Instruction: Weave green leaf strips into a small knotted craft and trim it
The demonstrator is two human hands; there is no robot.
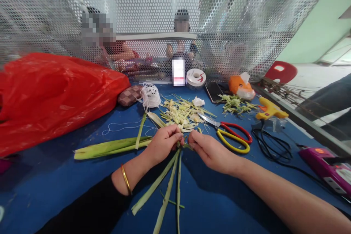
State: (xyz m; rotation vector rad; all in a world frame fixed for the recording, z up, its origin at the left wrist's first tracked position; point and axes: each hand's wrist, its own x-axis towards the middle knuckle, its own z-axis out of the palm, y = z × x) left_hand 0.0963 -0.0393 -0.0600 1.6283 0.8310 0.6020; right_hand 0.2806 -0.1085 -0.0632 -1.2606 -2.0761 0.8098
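My left hand (pixel 166 139), with a gold bangle on its wrist, pinches the gathered end of several green leaf strips (pixel 166 193). The strips fan out from there over the blue table (pixel 225 201) toward me. Close beside it, my right hand (pixel 204 148) has its fingers pinched on the same gathered end; the exact grip is partly hidden. To the left lie long green leaves (pixel 109 148). Beyond my hands is a pile of pale trimmings (pixel 179 111). Scissors (pixel 233 137) with red and yellow handles lie right of it.
A red plastic bag (pixel 55 91) fills the left side, near a ball of white string (pixel 150 95). A white spool (pixel 195 77), a lit phone (pixel 178 71) and a dark phone (pixel 214 91) stand or lie behind. Right are a yellow glue gun (pixel 271 109) and purple power strip (pixel 326 168).
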